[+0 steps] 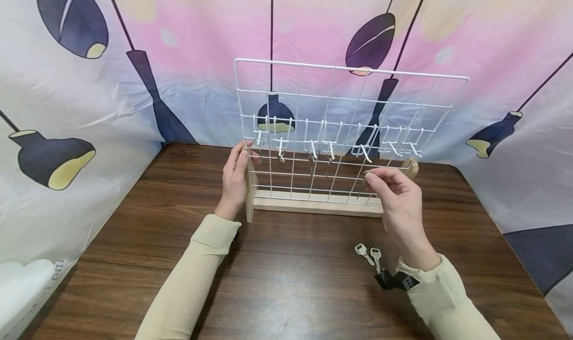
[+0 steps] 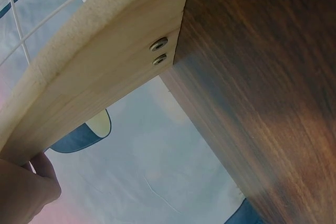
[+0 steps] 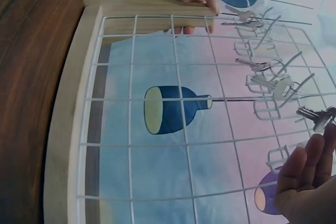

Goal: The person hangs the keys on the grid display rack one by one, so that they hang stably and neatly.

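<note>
A white wire grid rack (image 1: 351, 70) stands upright on a pale wooden base (image 1: 313, 206). My left hand (image 1: 234, 178) grips its left wooden side post (image 2: 105, 59), fingers behind and thumb in front. Keys hang from several of the white hooks (image 1: 331, 151) on the left half and middle of the grid. In the right wrist view, a small bunch of keys (image 3: 317, 116) sits at the fingertips of my right hand (image 1: 401, 200), which pinches it just below and in front of a hook (image 1: 364, 153) right of centre.
Two loose keys, one silver key (image 1: 362, 252) and another key (image 1: 376, 255), lie on the dark wood table (image 1: 286, 280) below my right forearm. A white plastic-looking bundle (image 1: 27, 290) is at the left edge. A printed cloth (image 1: 201, 46) hangs behind and at the sides.
</note>
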`<state>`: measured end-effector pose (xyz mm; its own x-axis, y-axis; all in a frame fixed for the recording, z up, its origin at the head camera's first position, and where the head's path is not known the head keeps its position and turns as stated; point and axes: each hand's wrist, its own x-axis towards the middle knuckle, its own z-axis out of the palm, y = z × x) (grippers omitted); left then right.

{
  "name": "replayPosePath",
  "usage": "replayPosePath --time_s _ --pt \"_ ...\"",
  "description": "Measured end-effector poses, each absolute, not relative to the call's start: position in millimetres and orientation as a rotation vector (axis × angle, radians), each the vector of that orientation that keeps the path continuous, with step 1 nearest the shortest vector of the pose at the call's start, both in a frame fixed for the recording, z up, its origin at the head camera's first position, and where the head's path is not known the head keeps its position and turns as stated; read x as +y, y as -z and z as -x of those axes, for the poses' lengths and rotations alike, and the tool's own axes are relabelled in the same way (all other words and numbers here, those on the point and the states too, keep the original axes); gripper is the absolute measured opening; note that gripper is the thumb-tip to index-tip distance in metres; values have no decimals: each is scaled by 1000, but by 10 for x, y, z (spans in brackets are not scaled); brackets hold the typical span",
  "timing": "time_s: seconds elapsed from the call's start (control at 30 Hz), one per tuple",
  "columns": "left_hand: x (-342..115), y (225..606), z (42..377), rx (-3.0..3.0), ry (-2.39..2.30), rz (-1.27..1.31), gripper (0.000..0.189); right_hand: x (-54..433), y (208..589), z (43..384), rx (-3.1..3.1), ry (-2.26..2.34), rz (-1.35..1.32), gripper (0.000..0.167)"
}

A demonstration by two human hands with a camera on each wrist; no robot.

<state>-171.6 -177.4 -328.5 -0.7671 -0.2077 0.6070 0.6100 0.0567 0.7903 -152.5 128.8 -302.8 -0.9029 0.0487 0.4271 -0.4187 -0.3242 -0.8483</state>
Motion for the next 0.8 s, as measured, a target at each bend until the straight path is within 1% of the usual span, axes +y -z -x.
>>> replayPosePath --time_s 0.17,0.47,0.8 --pt "-1780 3295 1719 -1739 1784 409 36 1256 2992 1547 -1540 -2349 -477 7" --pt "-1784 3300 1719 -1750 1769 410 36 1234 2947 1577 -1448 -2450 -419 6" --pt "-1784 3295 1711 -1759 1775 390 36 1243 2954 1601 -1457 -2469 -378 4"
